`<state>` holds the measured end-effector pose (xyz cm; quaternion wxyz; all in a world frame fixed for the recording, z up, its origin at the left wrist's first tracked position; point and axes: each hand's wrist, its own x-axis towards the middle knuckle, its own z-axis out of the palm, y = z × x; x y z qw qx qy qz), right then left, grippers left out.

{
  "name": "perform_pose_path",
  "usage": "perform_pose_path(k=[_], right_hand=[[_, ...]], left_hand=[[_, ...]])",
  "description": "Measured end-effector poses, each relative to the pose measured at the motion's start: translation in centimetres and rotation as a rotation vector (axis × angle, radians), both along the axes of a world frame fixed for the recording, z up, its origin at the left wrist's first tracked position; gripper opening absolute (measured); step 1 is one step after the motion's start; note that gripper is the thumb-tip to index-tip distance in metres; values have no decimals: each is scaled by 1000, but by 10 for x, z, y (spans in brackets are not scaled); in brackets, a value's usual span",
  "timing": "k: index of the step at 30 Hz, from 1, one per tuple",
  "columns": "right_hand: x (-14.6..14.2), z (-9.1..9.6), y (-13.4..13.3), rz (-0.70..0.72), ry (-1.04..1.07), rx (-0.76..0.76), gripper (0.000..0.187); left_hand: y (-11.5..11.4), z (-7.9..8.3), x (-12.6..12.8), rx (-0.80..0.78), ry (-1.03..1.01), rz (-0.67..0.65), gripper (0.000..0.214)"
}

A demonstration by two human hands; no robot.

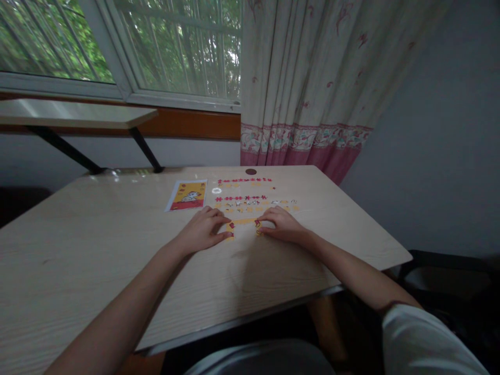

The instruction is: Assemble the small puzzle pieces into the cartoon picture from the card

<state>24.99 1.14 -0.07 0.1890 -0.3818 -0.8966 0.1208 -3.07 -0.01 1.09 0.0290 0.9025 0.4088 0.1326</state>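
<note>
On a light wooden table [97,250] lie rows of small red and yellow puzzle pieces [244,198]. A short joined strip of yellow pieces [244,222] lies between my hands. My left hand [203,229] rests palm down with its fingertips pressed on the strip's left end. My right hand [281,224] lies on the table too, its fingers curled and pinching a small piece at the strip's right end. A yellow and red picture card [186,195] lies to the left of the rows.
A small white ring [216,190] lies beside the card, and a round dark cap [250,171] sits at the table's far edge. Behind are a window, a folding shelf [70,114] and a flowered curtain [312,83]. The table's right edge drops to a dark seat.
</note>
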Motion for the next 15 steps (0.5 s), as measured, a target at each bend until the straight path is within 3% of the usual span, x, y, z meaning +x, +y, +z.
perform_pose_path(k=[15], right_hand=[[1, 2, 0, 13, -9, -12, 31]], left_hand=[[-2, 3, 2, 3, 23, -5, 45]])
